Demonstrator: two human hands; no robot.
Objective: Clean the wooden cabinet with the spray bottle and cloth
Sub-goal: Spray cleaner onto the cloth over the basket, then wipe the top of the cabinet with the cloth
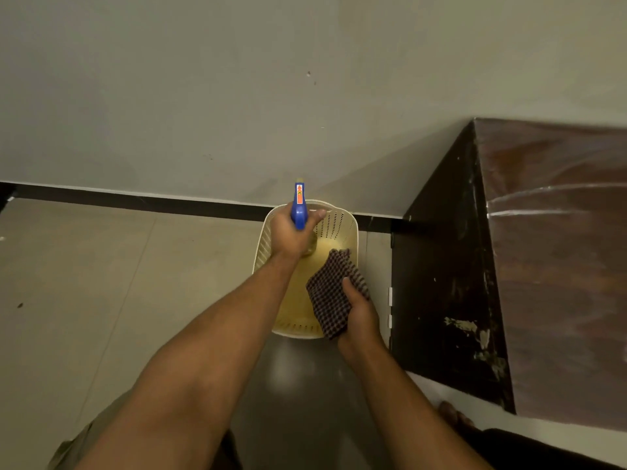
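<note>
Cream perforated basket [342, 228] sat mid-frame below hands; wooden cabinet [543, 266] right. Left hand [291, 234] gripped spray bottle [299, 206], nozzle toward frame top; right hand [359, 312] pinched checked cloth [330, 293].

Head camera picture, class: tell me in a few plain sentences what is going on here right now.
A person looks down at a cream plastic basket standing on the tiled floor. The left hand grips a blue-topped spray bottle over the basket. The right hand holds a dark checked cloth, also over the basket. The wooden cabinet stands to the right, and neither hand touches it.
</note>
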